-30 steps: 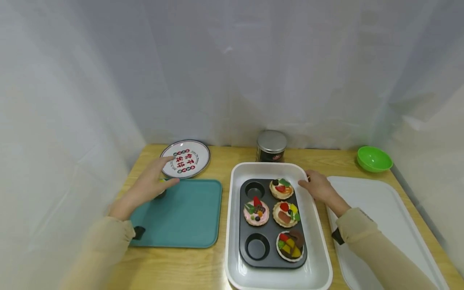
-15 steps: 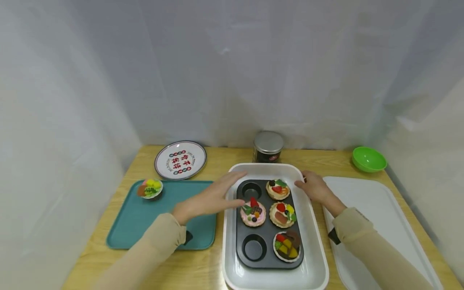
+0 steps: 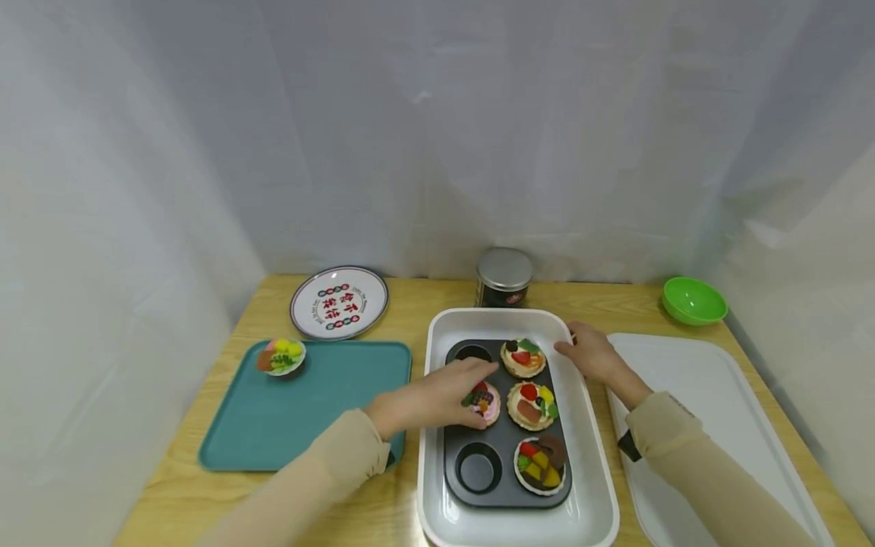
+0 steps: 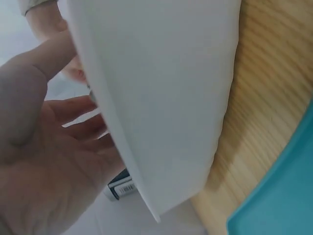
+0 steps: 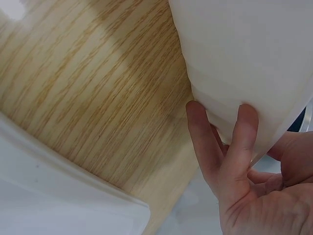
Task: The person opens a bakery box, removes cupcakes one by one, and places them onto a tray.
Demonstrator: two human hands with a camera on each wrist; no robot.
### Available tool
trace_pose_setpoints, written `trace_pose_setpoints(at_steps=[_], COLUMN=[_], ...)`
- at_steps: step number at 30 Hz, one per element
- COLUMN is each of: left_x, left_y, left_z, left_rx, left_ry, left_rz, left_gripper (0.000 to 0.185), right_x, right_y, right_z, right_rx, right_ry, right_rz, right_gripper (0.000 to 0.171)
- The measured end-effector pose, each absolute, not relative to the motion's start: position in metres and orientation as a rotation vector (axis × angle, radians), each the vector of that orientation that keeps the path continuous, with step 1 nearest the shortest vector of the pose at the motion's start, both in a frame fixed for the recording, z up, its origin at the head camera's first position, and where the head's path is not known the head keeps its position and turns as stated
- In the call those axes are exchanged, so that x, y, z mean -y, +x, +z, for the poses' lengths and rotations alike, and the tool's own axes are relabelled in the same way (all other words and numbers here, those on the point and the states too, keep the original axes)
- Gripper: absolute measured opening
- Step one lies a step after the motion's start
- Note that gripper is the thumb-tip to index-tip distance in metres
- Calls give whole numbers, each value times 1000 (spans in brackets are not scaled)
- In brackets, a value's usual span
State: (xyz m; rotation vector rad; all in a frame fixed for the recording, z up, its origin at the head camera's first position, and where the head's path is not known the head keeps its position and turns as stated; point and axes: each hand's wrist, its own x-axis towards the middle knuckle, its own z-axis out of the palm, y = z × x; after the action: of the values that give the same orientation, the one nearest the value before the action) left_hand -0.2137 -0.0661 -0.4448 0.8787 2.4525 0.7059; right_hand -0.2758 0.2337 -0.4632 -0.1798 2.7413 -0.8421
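A black muffin tin sits inside a white dish. My left hand reaches over the dish's left wall; its fingers curl over a pink cupcake in the tin's middle left cup, with the thumb at the cupcake's near side. My right hand grips the dish's far right rim. In the right wrist view, my fingers lie against the dish wall. Three other fruit-topped cupcakes fill the right column. The left wrist view shows only my palm and the dish wall.
A teal tray on the left carries one cupcake in its far left corner. Behind it are a printed round plate and a metal can. A green bowl and a large white tray sit on the right.
My left hand left a cupcake on the teal tray, crossed right over the dish wall and came down on the pink cupcake. The right hand stayed on the dish rim.
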Motion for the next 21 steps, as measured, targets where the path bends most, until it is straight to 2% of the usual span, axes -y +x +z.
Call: trace_pose_setpoints(at_steps=[10,21], left_x=[56,56], left_y=[-207,-199], left_z=[-453,-454], left_rx=[-2582,-2645], left_ry=[899,991], left_rz=[482,381], left_gripper=[92,68], right_x=[-233,-232], right_y=[-274,-272], right_z=[-460,-460], right_rx=[-2749,-2751], right_ry=[-179,-193], right_rz=[-842,-849], right_gripper=[45,45])
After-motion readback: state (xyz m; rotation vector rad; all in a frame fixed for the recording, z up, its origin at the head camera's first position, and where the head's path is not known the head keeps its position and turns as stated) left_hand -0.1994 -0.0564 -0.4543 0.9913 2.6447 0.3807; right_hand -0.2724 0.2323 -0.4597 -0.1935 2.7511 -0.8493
